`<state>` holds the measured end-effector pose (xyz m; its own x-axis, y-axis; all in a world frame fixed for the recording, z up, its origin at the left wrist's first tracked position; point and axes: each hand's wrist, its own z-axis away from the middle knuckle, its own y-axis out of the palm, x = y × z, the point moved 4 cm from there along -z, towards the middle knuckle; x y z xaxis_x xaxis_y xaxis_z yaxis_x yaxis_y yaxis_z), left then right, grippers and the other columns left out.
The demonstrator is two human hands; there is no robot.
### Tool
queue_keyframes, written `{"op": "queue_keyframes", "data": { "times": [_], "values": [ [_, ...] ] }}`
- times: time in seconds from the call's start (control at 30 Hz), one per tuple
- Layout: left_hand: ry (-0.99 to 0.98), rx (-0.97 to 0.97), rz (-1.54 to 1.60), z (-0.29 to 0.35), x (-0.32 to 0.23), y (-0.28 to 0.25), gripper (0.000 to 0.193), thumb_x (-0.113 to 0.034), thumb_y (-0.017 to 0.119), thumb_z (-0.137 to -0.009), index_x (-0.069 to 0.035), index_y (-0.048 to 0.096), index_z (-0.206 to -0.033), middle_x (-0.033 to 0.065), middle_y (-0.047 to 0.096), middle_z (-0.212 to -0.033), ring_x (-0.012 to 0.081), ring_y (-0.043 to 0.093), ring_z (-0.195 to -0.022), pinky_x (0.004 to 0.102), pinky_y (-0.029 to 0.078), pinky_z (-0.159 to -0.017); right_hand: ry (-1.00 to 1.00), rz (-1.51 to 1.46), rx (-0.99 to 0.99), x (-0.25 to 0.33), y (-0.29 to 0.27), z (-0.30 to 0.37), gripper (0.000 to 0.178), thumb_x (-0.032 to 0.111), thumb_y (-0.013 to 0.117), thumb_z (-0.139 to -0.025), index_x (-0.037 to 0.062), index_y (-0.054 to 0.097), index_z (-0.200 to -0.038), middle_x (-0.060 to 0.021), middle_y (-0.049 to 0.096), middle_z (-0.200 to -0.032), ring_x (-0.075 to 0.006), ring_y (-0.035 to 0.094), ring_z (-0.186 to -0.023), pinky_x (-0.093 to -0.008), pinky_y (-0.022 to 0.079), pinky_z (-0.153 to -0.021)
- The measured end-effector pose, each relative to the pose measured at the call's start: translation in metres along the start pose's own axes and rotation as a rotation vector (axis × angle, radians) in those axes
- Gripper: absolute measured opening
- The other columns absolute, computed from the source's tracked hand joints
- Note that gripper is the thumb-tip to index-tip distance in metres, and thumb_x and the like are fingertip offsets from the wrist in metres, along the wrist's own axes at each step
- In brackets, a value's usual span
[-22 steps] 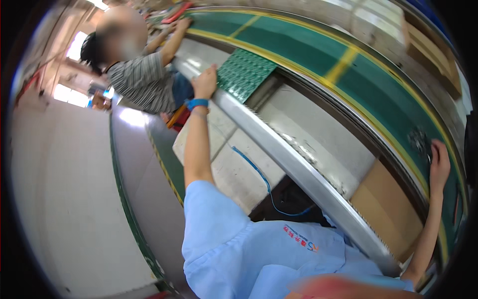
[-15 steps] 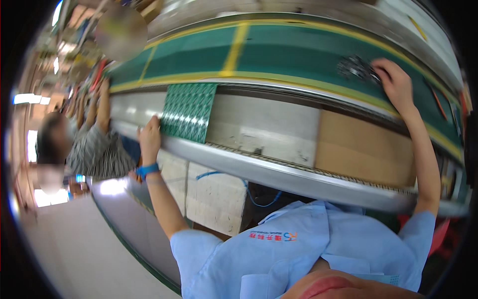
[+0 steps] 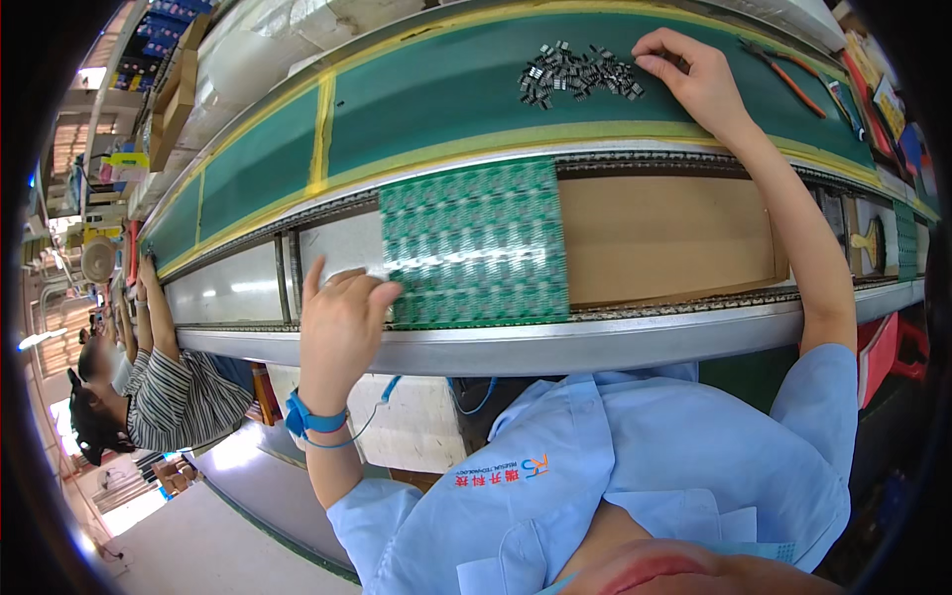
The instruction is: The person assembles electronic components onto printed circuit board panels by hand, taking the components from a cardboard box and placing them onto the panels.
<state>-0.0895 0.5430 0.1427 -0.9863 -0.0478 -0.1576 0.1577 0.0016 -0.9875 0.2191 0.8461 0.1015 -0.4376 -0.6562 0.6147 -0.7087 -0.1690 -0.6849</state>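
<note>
A green printed circuit board panel [image 3: 474, 243] with rows of repeated units lies across the conveyor rails in front of me. Beside its left edge is my left hand [image 3: 345, 322], fingers spread and nothing visible in them; the thumb comes close to or touches the board's edge. On the green mat beyond the rails lies a loose pile of small black electronic components [image 3: 580, 74] with metal pins. My right hand [image 3: 699, 84] is at the pile's right end, thumb and forefinger pinched together. Whatever may be between those fingertips is too small to make out.
A brown cardboard sheet [image 3: 669, 238] lies between the rails right of the board. Orange-handled pliers [image 3: 793, 84] rest on the mat's far right, near a brush [image 3: 869, 246]. A blue wrist strap [image 3: 315, 416] with a cord circles my left wrist. A co-worker [image 3: 193, 397] works at the far left.
My view has turned, so the board and the component pile appear larger and sharper. The left hand's fingers have spread beside the board's left edge. My right hand remains at the pile's right side.
</note>
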Motion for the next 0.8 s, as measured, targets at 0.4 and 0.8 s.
{"op": "queue_keyframes", "data": {
  "times": [0.4,0.8],
  "values": [
    [0.425,-0.345,-0.241,-0.115,-0.085,-0.015,0.025,-0.029,0.071,-0.086,-0.007,0.063,-0.078,0.0090,0.060,-0.068,0.0279,0.064,-0.073,0.0393,0.050,-0.090,0.091,0.043,-0.035,0.011,-0.007,-0.005,0.012,0.012,0.068,-0.087,0.0010,0.065,-0.089,-0.0107,0.066,-0.076,-0.0193,0.063,-0.067,-0.0319,0.048,-0.062],
    [0.683,-0.397,0.067,-0.203,-0.077,0.032,0.018,-0.006,0.059,-0.086,-0.005,0.070,-0.100,0.0120,0.067,-0.104,0.0327,0.062,-0.095,0.0400,0.048,-0.087,0.002,0.077,-0.093,0.006,-0.006,0.000,0.008,0.004,0.069,-0.083,0.0010,0.061,-0.085,-0.0077,0.057,-0.081,-0.0184,0.057,-0.068,-0.0302,0.045,-0.062]
  ]
}}
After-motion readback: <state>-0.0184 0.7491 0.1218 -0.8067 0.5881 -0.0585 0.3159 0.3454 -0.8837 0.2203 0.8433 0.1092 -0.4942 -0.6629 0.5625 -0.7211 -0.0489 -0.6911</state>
